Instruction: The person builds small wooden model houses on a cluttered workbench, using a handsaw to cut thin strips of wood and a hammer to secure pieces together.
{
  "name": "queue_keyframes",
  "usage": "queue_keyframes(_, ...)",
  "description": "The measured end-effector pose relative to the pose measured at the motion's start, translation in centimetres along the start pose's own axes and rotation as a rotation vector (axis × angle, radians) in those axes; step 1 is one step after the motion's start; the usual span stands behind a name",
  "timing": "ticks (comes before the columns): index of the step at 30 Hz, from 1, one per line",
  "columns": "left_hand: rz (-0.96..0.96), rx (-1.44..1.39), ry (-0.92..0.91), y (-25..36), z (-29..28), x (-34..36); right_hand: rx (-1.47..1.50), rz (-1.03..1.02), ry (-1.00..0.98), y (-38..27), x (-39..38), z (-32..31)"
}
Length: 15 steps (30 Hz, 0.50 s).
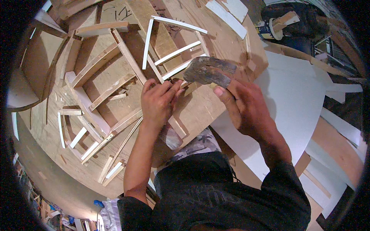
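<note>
Right hand point(246, 106) clamped around the handle of a dark worn hammer point(210, 71), head pointing left above the wooden frame point(127, 57) | left hand point(158, 102) fingers pinched together on a frame slat just below the hammer head | frame lies flat on plywood tabletop point(204, 109)

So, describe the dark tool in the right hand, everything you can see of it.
The dark tool is a worn, mottled grey-brown piece, elongated and slightly curved, looking like aged metal or wood; exactly what it is cannot be told. The right hand grips its right end, thumb pressed underneath. It lies roughly level above the plywood bench, its left end over thin white slats, close to the left hand fingers.
</note>
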State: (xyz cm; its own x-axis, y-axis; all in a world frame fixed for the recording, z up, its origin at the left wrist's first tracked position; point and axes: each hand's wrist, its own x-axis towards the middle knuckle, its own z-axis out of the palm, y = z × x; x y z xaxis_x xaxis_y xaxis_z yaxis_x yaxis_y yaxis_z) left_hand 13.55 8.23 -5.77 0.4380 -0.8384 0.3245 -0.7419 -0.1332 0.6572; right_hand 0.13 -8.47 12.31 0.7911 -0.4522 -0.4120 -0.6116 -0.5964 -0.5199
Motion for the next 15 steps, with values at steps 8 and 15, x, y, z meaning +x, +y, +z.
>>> queue_keyframes(8, 0.022, -0.007, -0.020, -0.2, -0.4, 0.0, -0.157, -0.049, -0.014, -0.8, -1.0, 0.3)
queue_keyframes(15, 0.044, -0.009, -0.001, -0.7, -0.2, -0.1, -0.012, -0.053, 0.043, -1.6, -0.4, 0.9)
